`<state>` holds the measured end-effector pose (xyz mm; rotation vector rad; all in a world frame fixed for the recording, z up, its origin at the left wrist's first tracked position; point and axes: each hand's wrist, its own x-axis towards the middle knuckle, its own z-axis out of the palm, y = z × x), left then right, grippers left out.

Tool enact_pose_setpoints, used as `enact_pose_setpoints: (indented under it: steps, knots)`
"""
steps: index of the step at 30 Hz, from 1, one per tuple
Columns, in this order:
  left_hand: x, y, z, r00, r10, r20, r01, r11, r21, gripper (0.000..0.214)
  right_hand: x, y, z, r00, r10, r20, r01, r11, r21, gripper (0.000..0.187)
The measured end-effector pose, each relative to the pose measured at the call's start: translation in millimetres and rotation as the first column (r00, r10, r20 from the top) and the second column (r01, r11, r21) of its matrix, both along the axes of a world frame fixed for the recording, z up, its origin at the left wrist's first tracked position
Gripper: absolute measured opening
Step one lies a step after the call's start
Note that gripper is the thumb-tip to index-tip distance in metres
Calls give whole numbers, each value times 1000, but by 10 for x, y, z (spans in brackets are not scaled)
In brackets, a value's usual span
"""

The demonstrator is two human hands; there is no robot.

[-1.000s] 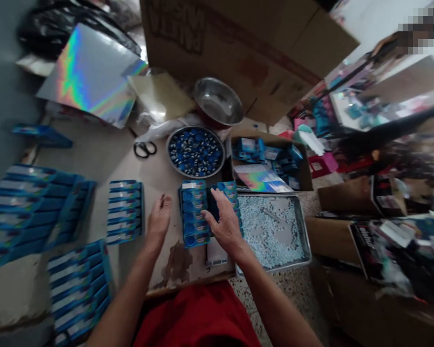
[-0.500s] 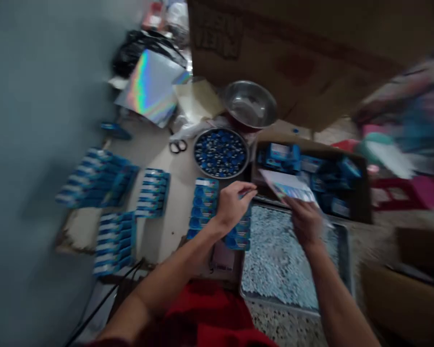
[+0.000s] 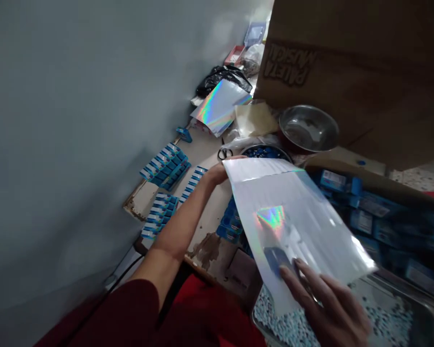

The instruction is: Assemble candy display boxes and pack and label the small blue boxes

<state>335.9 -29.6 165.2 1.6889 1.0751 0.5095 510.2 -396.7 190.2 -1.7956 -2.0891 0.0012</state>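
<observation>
A large shiny holographic sheet (image 3: 296, 193) hangs tilted before me, a fold line across its far end. My left hand (image 3: 219, 174) is closed at its far left corner, with most of the fingers hidden behind it. On the near part rests my right hand (image 3: 332, 299), its fingers apart and stretched over the silvery surface. By those fingertips is a blue-grey patch, perhaps a reflection. Beneath the sheet, strips of blue packs (image 3: 229, 226) show in part. Also partly covered are a round bowl of blue pieces (image 3: 265, 152) and a metal tray (image 3: 421, 308) of pale blue bits.
Blue pack strips (image 3: 164, 166) stand at left beside the wall. Black scissors (image 3: 224, 153), another holographic sheet (image 3: 220, 106) and a steel bowl (image 3: 309, 127) lie farther back. A carton of blue boxes (image 3: 379, 207) is at right, below a tall cardboard panel (image 3: 347, 72).
My view has swung left. The holographic sheet has come across in front of me; my left hand has moved to its far corner, and my right hand lies over its near part.
</observation>
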Motion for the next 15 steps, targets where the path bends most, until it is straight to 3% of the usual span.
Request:
enact_pose_setpoints:
  steps: [1, 2, 4, 5, 7, 9, 10, 12, 13, 15]
  knots:
    - [-341, -2, -101, 999, 40, 9, -39, 999, -5, 20, -59, 73, -130, 999, 43, 15, -43, 999, -6, 73]
    - [-698, -52, -216, 982, 190, 1, -190, 982, 0, 22, -124, 142, -253, 997, 75, 16, -74, 997, -25, 76]
    - [-1414, -303, -473, 845, 521, -118, -505, 851, 142, 25, -286, 252, -440, 994, 106, 15, -104, 990, -98, 80]
    - [-1749, -485, -608, 745, 634, -205, -588, 771, 246, 30, -383, 289, -491, 994, 102, 32, -97, 986, -133, 81]
    - [-2338, -875, -872, 546, 728, -414, -581, 685, 439, 57, -600, 325, -493, 995, 63, 83, -47, 982, -184, 78]
    - [-2808, -1175, -1092, 384, 714, -585, -566, 682, 462, 94, -838, 337, -387, 998, 46, 46, -35, 978, -208, 69]
    - [-3005, -1264, -1176, 371, 688, -624, -575, 698, 428, 105, -968, 354, -318, 999, 45, -31, -50, 976, -210, 64]
    - [-3355, -1310, -1288, 386, 669, -635, -647, 687, 330, 98, -1266, 460, -223, 954, 26, -298, -97, 969, -227, 52]
    - [-3516, -1281, -1323, 410, 683, -604, -703, 659, 268, 85, -1444, 565, -228, 891, -18, -453, -114, 958, -262, 44]
    - [-3811, -1165, -1380, 465, 724, -510, -800, 590, 109, 62, -1883, 890, -395, 687, -185, -702, -165, 902, -399, 33]
